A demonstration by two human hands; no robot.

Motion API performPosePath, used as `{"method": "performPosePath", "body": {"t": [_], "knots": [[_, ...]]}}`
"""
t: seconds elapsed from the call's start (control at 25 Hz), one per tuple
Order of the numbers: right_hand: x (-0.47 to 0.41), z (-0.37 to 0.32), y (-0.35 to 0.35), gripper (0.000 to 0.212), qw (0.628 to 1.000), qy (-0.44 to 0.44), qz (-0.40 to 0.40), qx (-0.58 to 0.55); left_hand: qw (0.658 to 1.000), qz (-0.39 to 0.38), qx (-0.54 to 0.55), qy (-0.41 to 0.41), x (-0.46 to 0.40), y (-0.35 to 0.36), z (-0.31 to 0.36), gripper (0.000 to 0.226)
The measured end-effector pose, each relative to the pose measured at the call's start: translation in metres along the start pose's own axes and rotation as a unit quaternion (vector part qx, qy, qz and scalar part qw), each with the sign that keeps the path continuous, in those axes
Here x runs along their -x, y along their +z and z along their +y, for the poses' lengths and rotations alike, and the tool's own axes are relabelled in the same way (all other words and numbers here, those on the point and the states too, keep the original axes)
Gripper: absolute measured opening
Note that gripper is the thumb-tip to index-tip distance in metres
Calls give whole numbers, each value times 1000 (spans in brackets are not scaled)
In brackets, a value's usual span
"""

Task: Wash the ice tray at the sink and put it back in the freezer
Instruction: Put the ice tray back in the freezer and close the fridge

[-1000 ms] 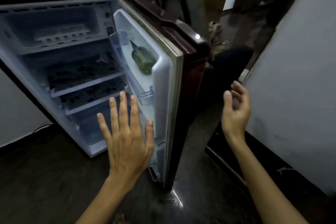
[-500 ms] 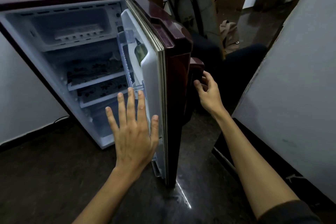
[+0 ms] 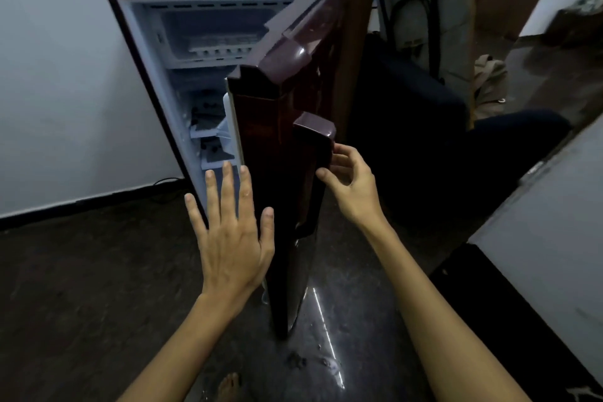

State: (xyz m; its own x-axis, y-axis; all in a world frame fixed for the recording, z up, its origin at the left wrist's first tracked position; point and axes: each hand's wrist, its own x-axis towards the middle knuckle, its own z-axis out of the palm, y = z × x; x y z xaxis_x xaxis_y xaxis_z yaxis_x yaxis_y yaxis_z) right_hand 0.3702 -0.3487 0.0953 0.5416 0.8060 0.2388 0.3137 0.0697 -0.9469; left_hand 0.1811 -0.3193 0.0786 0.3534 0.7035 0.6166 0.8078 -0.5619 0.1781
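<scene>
Wooden post (image 3: 360, 42), dark floor (image 3: 81, 287), white wall (image 3: 58, 75)

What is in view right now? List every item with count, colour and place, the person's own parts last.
fridge: one, maroon shell, white inside, against the wall
fridge door: one, maroon, partly open
door handle: one, maroon, on the door's front
ice tray: one, white, in the freezer compartment at top
shelves: two at least, white, below the freezer
wall: one, white, behind the fridge
floor: one, dark
left hand: one, open, fingers spread by the door's edge
right hand: one, grip loose at the handle
foot: one, bare, bottom edge
</scene>
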Motion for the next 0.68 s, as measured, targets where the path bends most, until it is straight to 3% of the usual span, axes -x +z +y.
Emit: {"method": "performPosePath", "body": {"t": [0.44, 0.68], "knots": [[-70, -24, 167, 49, 991, 5, -132, 15, 997, -9, -41, -71, -77, 31, -157, 59], [-124, -31, 251, 48, 990, 6, -136, 45, 996, -3, -44, -75, -133, 56, -242, 60]]}}
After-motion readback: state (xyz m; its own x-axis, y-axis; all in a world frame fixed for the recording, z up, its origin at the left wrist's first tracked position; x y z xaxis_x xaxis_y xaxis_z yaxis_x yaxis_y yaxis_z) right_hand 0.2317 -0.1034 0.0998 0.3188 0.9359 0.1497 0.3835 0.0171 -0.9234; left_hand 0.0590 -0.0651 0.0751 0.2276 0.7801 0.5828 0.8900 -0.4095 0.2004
